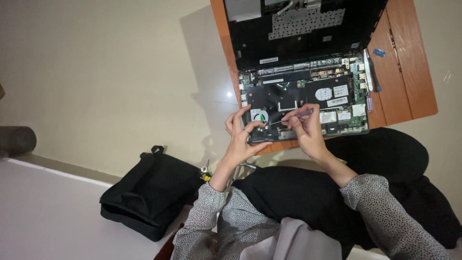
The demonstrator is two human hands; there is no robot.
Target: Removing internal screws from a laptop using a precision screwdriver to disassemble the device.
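Right hand (308,130): fingers pinch a thin screwdriver (291,117), tip down near the fan.
Left hand (242,132): fingers spread, resting on the fan (259,115).
Opened laptop (303,91): on wooden worktop (409,72).
Black bag (149,192): on floor, well apart.

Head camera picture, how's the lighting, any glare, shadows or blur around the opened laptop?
Head view: dim, even light; a small bright glare spot on the floor left of the opened laptop; a soft shadow falls left of the wooden table. Left hand, right hand and its screwdriver look sharp; edges bend slightly, wide-angle.
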